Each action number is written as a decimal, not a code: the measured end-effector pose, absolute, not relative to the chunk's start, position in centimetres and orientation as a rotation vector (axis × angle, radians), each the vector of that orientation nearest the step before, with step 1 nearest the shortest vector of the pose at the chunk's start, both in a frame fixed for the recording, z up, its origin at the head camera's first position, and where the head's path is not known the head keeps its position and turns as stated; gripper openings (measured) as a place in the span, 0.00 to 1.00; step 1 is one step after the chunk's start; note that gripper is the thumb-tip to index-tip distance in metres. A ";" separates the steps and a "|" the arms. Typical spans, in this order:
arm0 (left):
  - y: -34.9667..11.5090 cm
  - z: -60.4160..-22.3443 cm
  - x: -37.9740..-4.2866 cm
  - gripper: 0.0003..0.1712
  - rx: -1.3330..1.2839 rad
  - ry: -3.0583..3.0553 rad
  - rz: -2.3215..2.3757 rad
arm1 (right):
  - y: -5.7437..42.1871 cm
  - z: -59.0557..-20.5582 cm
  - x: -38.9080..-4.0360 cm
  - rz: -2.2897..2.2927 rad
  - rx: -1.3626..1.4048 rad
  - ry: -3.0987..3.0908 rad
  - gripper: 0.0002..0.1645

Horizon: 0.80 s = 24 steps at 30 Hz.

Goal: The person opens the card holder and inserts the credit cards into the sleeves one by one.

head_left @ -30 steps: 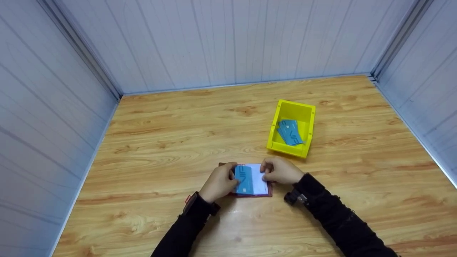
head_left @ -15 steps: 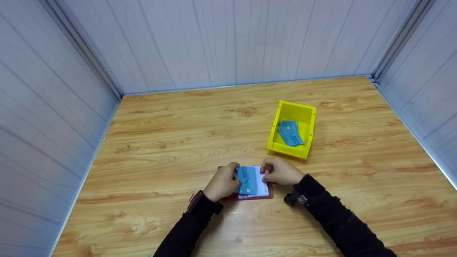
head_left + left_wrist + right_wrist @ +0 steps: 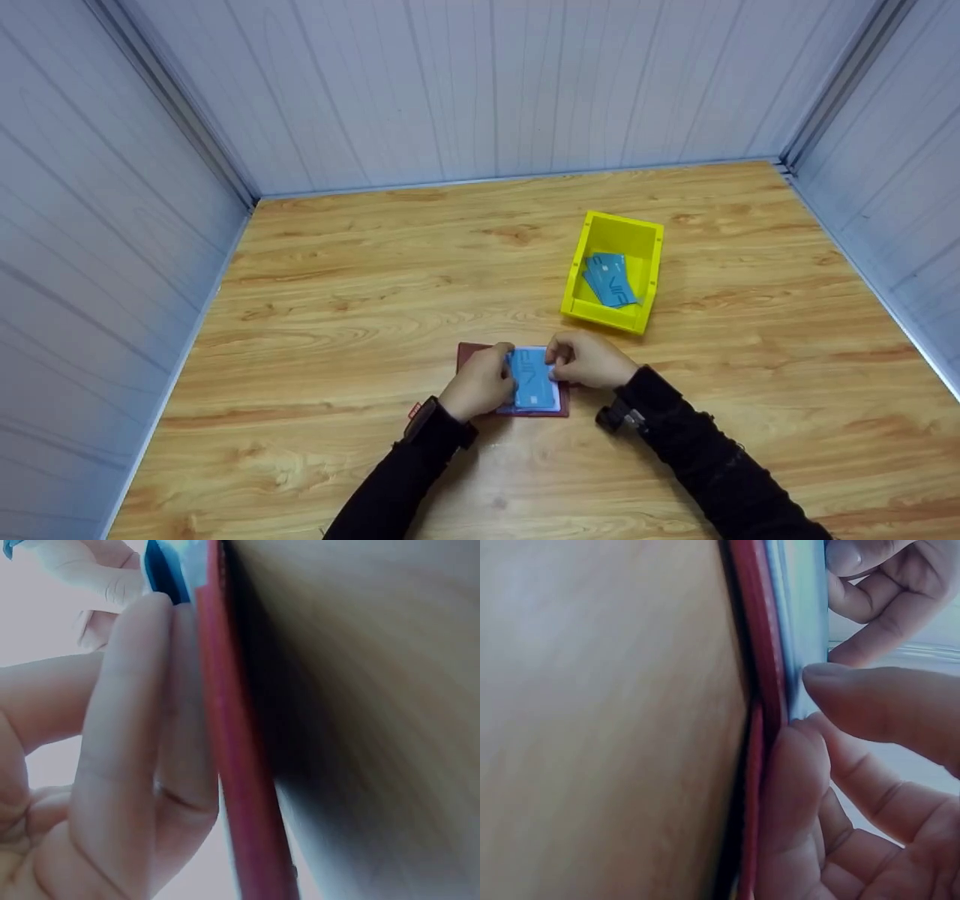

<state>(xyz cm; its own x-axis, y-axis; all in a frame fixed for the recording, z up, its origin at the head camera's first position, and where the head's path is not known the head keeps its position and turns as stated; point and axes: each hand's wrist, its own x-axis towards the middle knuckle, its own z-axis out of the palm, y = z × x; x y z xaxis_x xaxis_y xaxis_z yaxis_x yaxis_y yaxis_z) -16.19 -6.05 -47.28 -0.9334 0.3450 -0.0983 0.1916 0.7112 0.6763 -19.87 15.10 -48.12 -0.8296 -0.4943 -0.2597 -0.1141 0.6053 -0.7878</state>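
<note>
A dark red card holder [image 3: 471,352] lies spread on the table, with pale sleeve pages inside. Over them is a blue card [image 3: 534,377] marked VIP, its left edge pinched between thumb and fingers of my left hand [image 3: 480,384]. My right hand [image 3: 596,361] pinches the right edge of the pale page [image 3: 556,401], right beside the card. The left wrist view shows the left fingers curled at the dark blue card edge [image 3: 166,574], next to the red cover [image 3: 236,750]. In the right wrist view, the right thumb [image 3: 855,690] lies against the pale page edge.
A yellow bin [image 3: 568,307] stands behind the right hand, several blue cards [image 3: 613,279] fanned inside it. Pale panel walls [image 3: 450,90] enclose the wooden table [image 3: 337,300] at the back and both sides.
My left hand has carried the blue card to the right across the pale page, covering most of it and exposing more red cover at left. The right hand has stayed in place.
</note>
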 end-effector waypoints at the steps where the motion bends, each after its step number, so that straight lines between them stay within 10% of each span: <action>1: -6.0 -47.3 -16.2 0.29 0.433 2.701 1.031 | 15.1 -48.1 -19.9 -1.123 -0.479 2.374 0.07; 12: -5.2 -47.0 -16.6 0.10 0.454 2.648 1.007 | 15.1 -48.2 -19.9 -1.119 -0.527 2.394 0.07; 19: -4.9 -46.7 -16.4 0.32 0.530 2.692 0.915 | 15.1 -48.2 -19.9 -1.113 -0.536 2.408 0.07; 24: -5.1 -46.9 -16.2 0.29 0.551 2.730 0.898 | 15.2 -48.2 -19.9 -1.137 -0.499 2.375 0.07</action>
<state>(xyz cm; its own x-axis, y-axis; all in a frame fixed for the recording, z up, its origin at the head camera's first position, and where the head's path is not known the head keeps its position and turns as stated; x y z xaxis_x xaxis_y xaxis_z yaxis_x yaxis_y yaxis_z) -16.21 -5.15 -46.91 -0.9069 0.4127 -0.0849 0.2816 0.7436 0.6064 -19.92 15.15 -48.20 -0.8295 -0.5019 -0.2449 -0.1241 0.5933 -0.7954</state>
